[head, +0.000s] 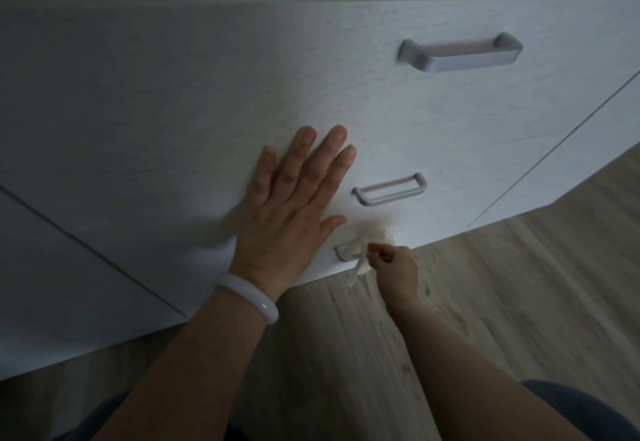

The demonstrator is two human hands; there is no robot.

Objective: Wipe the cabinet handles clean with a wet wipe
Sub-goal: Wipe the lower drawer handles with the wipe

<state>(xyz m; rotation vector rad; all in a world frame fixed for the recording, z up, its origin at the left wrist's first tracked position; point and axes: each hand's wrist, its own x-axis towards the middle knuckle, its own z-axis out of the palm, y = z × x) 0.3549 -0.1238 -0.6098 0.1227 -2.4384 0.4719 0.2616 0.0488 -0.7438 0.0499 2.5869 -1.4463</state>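
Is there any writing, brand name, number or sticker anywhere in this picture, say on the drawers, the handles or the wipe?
None: no text can be read in this view.
The white cabinet front, its three metal handles, the wet wipe pinched in the right hand, and the pale bangle at the left hand all look plain, with no labels or marks.

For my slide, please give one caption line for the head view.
Right hand wipes lowest handle with wet wipe; left hand rests flat on cabinet.
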